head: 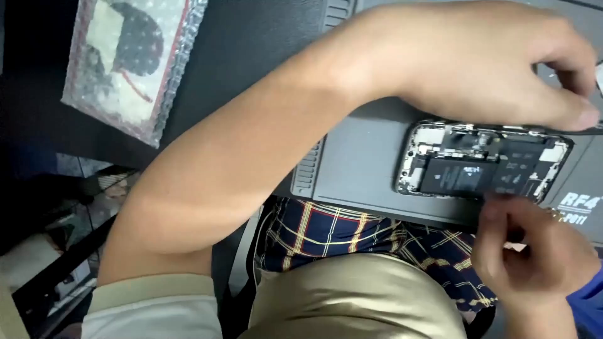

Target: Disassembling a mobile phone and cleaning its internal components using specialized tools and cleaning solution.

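An opened smartphone (480,164) lies on a grey repair mat (361,157), its battery and circuit parts exposed. My left arm reaches across from the lower left. My left hand (496,59) hovers over the phone's far edge, fingers pinched on a thin dark tool (590,130) that shows at the right edge. My right hand (534,251), with something blue at its wrist, is at the phone's near right edge. Its fingers are curled and blurred, and I cannot tell what they hold.
A bubble-wrap packet (129,59) with a dark item inside lies on the dark table at the top left. My lap, with plaid cloth (352,235) and a beige shirt (352,301), is just below the mat's near edge. Clutter sits on the floor at left.
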